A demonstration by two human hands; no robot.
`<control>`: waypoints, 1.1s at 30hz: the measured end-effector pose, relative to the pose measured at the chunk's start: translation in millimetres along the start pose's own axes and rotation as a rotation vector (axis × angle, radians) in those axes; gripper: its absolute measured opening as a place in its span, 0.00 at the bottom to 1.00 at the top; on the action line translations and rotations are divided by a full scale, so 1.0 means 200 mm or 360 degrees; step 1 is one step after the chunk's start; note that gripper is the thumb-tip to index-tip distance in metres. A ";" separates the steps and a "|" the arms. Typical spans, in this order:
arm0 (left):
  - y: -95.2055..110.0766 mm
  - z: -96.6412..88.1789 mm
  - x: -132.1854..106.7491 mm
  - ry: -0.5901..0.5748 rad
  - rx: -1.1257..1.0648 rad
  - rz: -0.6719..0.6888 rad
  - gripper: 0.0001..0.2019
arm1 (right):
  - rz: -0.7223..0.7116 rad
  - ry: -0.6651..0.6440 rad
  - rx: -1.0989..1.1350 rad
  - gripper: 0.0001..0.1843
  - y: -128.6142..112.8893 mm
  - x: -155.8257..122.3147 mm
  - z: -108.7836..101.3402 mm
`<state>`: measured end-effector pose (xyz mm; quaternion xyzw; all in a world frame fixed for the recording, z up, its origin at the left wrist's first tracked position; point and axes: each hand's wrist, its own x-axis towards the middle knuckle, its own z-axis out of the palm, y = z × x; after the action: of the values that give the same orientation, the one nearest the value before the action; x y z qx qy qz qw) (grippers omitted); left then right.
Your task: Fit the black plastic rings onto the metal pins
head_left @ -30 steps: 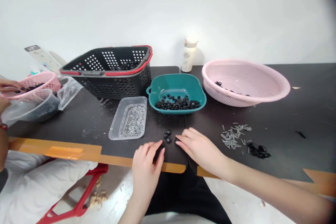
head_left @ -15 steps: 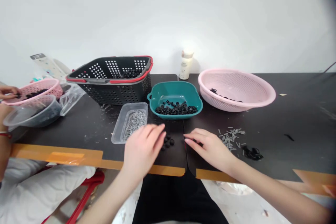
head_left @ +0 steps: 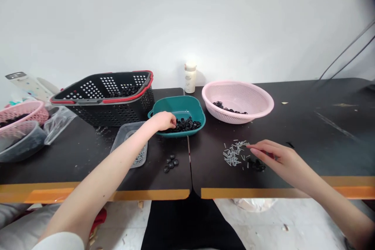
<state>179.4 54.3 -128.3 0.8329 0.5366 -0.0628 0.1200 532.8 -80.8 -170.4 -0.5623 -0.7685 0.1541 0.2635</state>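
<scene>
**Many small, shiny black pieces [head_left: 189,124], and a left hand [head_left: 168,122] in with them**

The black pieces lie in a heap in a teal plastic tub [head_left: 179,104]. The left hand is down in the tub at the heap's left side. Its fingers are curled in, and I cannot tell if they have hold of a piece.

The right hand [head_left: 249,148] is at a loose pile of thin silver metal pins [head_left: 232,159]. Its thumb and pointing finger are nearly together at the pile's right edge. I cannot tell if a pin is between them. Just under those fingers is a little heap of black rings [head_left: 257,165].

A moment ago both hands were close to five round black buttons [head_left: 171,165]. Now the hands are far apart, and the buttons sit alone on the dark table [head_left: 216,181]. It looks as if each hand is now at its own kind of part.

Left of the buttons is a clear plastic tray [head_left: 118,140] with more pins, partly under the left arm. Farther back are a dark grey basket with red handles [head_left: 117,114], a white bottle [head_left: 190,80] and a round pink basin with tiny holes [head_left: 249,97].
</scene>
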 end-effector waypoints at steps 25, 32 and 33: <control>0.00 -0.02 -0.18 0.0358 -0.0285 -0.0025 0.08 | 0.0032 -0.0128 -0.0025 0.20 0.06 -0.02 0.13; 0.03 -0.02 -0.17 0.0415 -0.0096 -0.0087 0.20 | 0.0059 -0.0018 -0.0032 0.21 0.07 -0.02 0.07; 0.03 -0.01 -0.16 0.0414 -0.0088 -0.0078 0.21 | 0.0075 -0.0001 -0.0032 0.21 0.09 -0.02 0.06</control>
<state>170.8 23.8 -117.0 0.8170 0.5694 0.0576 0.0707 540.2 -77.7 -189.8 -0.5829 -0.7565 0.1528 0.2541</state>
